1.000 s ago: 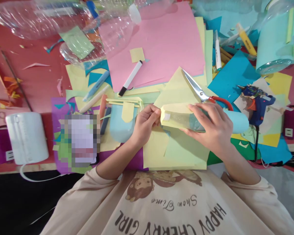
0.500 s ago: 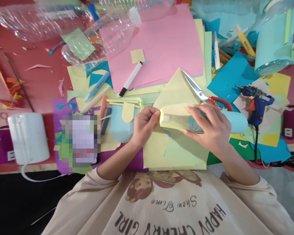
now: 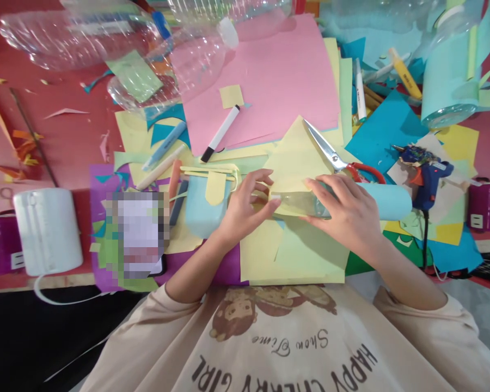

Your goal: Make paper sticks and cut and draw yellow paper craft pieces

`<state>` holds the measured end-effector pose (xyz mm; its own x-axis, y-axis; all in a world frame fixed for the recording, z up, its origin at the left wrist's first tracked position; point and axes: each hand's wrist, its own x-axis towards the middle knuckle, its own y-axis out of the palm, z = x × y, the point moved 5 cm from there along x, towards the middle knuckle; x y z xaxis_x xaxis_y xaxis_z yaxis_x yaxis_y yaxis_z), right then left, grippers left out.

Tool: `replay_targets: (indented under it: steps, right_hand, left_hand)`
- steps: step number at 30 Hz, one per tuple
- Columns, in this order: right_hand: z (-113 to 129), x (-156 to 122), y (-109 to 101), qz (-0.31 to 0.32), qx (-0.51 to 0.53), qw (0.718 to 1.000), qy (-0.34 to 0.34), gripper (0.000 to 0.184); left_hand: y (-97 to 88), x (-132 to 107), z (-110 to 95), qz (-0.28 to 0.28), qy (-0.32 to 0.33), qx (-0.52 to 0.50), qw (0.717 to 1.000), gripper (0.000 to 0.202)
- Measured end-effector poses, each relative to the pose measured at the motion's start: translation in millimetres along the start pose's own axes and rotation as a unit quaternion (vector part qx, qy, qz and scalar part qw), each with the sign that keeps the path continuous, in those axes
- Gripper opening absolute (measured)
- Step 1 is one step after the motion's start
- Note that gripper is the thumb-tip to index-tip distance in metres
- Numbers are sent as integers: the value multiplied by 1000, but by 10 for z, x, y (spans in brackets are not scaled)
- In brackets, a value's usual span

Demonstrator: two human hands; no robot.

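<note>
A clear plastic bottle (image 3: 296, 204) lies sideways above the pale yellow paper sheets (image 3: 294, 256), its right part covered in light blue and its left end wrapped with pale yellow paper. My right hand (image 3: 347, 209) grips its middle from above, thumb on the near side and fingers on the far side. At the yellow-wrapped end is my left hand (image 3: 245, 209), fingers spread and curved around that end; whether the thumb tip touches it I cannot tell. Beside my left wrist rests a light blue cut bottle piece (image 3: 204, 215) with a yellow paper tab. Scissors (image 3: 338, 160) with red handles lie beyond my right hand.
A glue gun (image 3: 427, 182) lies at the right, its cord running toward the near edge. A white case (image 3: 47, 231) and a blurred phone (image 3: 141, 231) are at the left. Clear bottles (image 3: 81, 38), a pink sheet (image 3: 265, 81) and a black-capped marker (image 3: 220, 133) lie farther back.
My left fingers have come out of their pinch on the bottle's yellow end and spread apart. The right hand keeps its grip on the bottle, almost in place.
</note>
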<state>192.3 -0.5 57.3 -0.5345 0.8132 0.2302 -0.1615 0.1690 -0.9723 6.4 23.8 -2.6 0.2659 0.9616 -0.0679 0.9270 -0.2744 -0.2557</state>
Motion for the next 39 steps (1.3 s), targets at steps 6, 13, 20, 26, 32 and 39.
replay_targets:
  steps: [6, 13, 20, 26, 32, 39]
  right_hand:
    - [-66, 67, -56, 23, 2, 1000, -16, 75]
    - [-312, 277, -260, -8, -34, 999, -40, 59]
    - [-744, 1060, -45, 3, -56, 998, 19, 65]
    - [-665, 1539, 237, 56, -12, 997, 43, 71]
    - [-621, 1200, 210, 39, 85, 995, 35, 36]
    - [-773, 224, 152, 57, -9, 982, 179, 26]
  left_hand:
    - [-20, 20, 48, -50, 10, -40, 998, 35]
    - [-91, 35, 104, -126, -39, -105, 986, 25]
    - [-7, 5, 65, -76, -55, -37, 995, 14]
    - [-24, 30, 7, -81, 16, 44, 996, 8]
    - [-27, 55, 38, -89, 9, 39, 995, 2]
    - [-8, 31, 58, -103, 44, 31, 993, 11]
